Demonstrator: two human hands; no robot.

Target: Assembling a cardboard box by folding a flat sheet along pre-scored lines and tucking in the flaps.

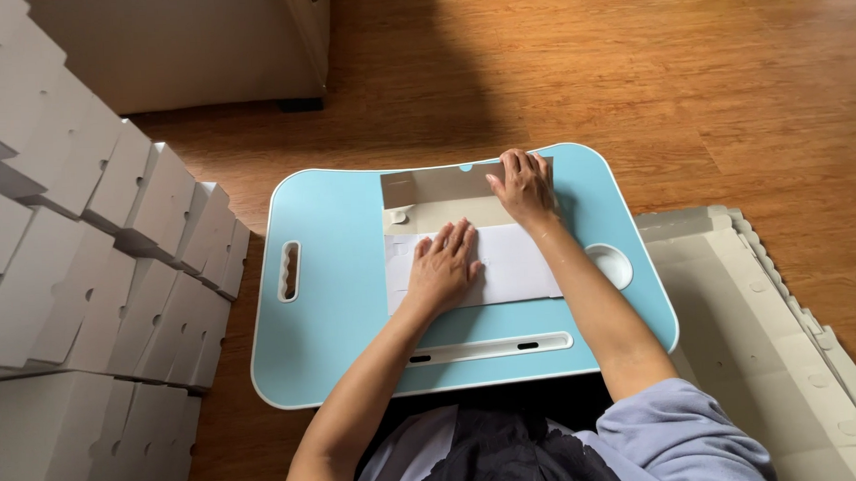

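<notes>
Folded box stack (88,281) and flat cardboard sheets (783,351), both edge-cropped

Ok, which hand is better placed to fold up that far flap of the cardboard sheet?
Probably the right hand: it already grips the raised far flap of the cardboard sheet near its top edge. The left hand lies flat on the white panel on the blue lap desk, pinning it down.

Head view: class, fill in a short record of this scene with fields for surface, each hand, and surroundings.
Surface: light blue lap desk on a wooden floor
Left hand: pressed flat on the white cardboard sheet
Right hand: on the raised brown flap, folding it up
Left side: stacked folded white boxes
Right side: pile of flat cardboard blanks
</notes>
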